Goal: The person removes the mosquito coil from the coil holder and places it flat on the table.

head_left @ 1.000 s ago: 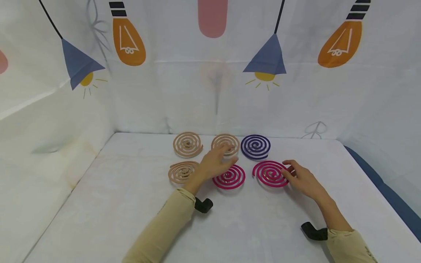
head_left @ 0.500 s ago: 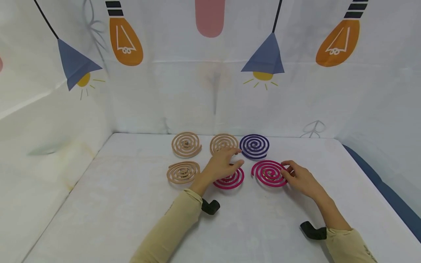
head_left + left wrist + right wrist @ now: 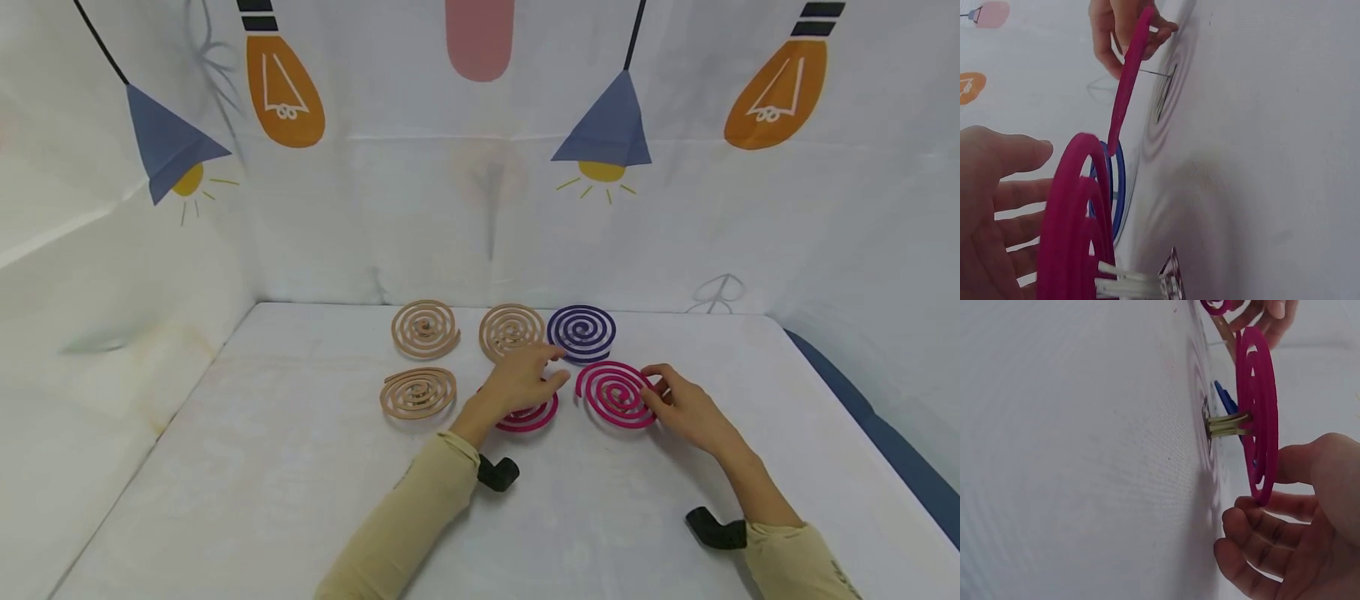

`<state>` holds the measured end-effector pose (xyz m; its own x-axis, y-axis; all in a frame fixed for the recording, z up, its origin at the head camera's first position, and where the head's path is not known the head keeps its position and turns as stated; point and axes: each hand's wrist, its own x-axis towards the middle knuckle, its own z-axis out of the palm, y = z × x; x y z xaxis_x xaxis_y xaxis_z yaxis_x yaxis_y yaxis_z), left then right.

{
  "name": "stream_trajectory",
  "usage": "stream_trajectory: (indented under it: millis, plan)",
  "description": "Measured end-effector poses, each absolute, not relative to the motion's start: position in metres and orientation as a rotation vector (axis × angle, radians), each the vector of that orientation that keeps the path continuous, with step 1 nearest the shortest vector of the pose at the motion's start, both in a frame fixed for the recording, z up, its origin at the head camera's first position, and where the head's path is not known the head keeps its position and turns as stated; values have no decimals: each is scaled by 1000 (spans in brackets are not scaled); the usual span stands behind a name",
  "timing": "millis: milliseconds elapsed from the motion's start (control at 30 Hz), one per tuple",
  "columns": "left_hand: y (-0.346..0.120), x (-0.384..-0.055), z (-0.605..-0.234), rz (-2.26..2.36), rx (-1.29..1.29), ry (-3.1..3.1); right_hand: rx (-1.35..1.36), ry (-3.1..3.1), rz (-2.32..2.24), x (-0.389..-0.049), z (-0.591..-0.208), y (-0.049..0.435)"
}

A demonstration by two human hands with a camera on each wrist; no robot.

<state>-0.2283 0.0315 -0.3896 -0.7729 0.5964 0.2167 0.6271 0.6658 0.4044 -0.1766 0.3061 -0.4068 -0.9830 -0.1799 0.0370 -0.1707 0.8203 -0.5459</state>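
My right hand (image 3: 690, 408) pinches the right rim of a pink mosquito coil (image 3: 617, 393) between thumb and fingers. In the right wrist view that coil (image 3: 1265, 412) stands clear of the tabletop, on pale strips rising from a metal stand (image 3: 1207, 428). My left hand (image 3: 517, 382), fingers loosely extended, hovers over a second pink mosquito coil (image 3: 531, 423) and partly covers it in the head view. The left wrist view has this coil (image 3: 1063, 212) large beside my left hand (image 3: 997, 194), which holds nothing. A dark blue coil (image 3: 581, 332) lies just beyond both hands.
Three tan coils (image 3: 418, 392) are on the left and middle of the white table (image 3: 262, 483). A white cloth wall (image 3: 420, 208) with printed lamps rises behind the table edge. Black curved pieces (image 3: 498, 475) show at both sleeve cuffs.
My left hand has moved rightward, off the tan coils and toward the right pink coil. My right hand keeps its place; the far edge of its coil has risen slightly.
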Motion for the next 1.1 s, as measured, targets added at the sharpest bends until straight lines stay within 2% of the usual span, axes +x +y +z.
stream_trajectory:
  millis: [333, 1100]
  plan:
    - [50, -227, -396, -602, -1057, -2804, -293, 2989, -903, -175, -406, 307]
    - [59, -223, -403, -580, -1022, -2794, -287, 2979, -898, -176, -405, 303]
